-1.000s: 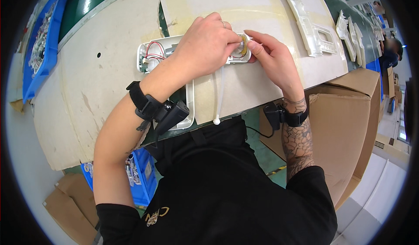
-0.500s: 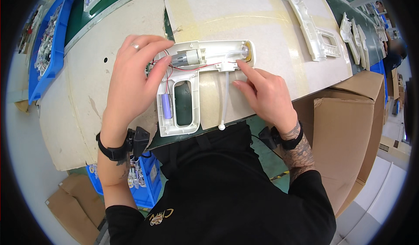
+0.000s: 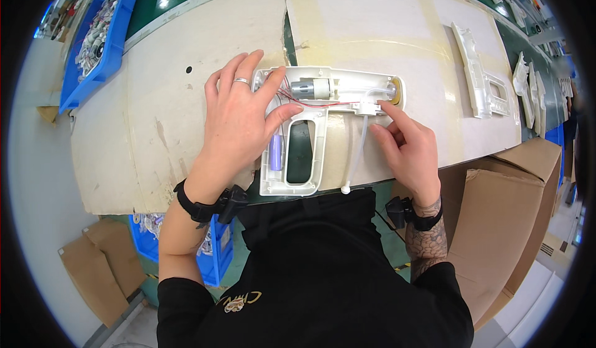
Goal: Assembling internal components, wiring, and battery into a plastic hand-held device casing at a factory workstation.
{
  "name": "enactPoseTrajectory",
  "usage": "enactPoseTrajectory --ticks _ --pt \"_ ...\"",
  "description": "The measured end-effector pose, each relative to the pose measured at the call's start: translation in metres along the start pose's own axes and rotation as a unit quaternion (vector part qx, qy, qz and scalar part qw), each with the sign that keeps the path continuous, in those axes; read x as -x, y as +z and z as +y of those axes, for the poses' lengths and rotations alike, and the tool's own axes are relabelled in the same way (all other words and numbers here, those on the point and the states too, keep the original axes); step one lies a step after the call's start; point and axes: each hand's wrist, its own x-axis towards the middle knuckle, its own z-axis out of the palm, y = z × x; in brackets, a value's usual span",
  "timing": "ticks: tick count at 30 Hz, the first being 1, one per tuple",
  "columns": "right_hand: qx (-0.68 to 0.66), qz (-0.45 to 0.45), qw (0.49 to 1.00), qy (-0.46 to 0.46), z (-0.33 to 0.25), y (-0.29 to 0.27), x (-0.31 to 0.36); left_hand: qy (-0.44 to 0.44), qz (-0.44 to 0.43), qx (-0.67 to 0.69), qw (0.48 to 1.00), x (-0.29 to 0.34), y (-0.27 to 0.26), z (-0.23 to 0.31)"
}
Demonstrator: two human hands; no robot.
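A white plastic half shell (image 3: 320, 152) with a looped handle lies open side up at the table's near edge. Inside it sit a silver-and-white motor (image 3: 312, 89), thin red and dark wires (image 3: 335, 105) and a purple cylindrical battery (image 3: 275, 152). My left hand (image 3: 245, 115) spreads over the shell's left end, thumb across the wires near the handle, fingers apart. With its index fingertip my right hand (image 3: 410, 152) touches a small white block (image 3: 367, 108) at the shell's lower edge; its thumb stands apart. From that block a clear tube (image 3: 356, 159) hangs toward me, ending in a white knob.
Another white shell half (image 3: 475, 78) lies at the right, with more shell pieces (image 3: 528, 90) beyond it. Blue bins of parts stand at the far left (image 3: 115, 44) and below the table (image 3: 217, 258). An open cardboard box (image 3: 496, 218) is at the right edge.
The whole view has shifted, so table and shell appear farther right. My left thumb has moved from beside the motor down toward the handle. My right index finger stays at the white block.
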Motion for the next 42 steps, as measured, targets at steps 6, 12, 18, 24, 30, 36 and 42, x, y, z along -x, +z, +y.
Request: enactPoseTrajectory --ticks 6,12,18,24,30,36,42 --pt "0.010 0.021 1.000 -0.020 0.002 0.006 0.001 -0.011 -0.001 0.016 1.000 0.005 0.002 -0.002" --pt "0.024 0.028 0.999 -0.019 0.003 0.007 0.003 -0.020 -0.014 0.075 0.997 0.004 0.006 0.000" --pt "-0.029 0.022 0.999 0.015 -0.018 -0.007 0.008 -0.005 -0.041 0.081 0.996 0.005 0.000 -0.006" --pt "0.022 -0.128 0.947 -0.292 -0.064 0.009 0.032 -0.086 0.091 0.310 0.942 0.006 -0.019 -0.033" --pt "0.099 -0.169 0.930 -0.312 -0.064 0.025 0.028 -0.201 0.134 0.379 0.894 0.021 -0.011 -0.063" --pt "0.179 -0.146 0.907 -0.353 -0.065 0.003 -0.028 -0.251 0.148 0.434 0.853 0.025 -0.009 -0.065" --pt "0.272 -0.093 0.876 -0.386 -0.044 -0.009 -0.141 -0.242 0.142 0.425 0.861 0.031 0.006 -0.062"
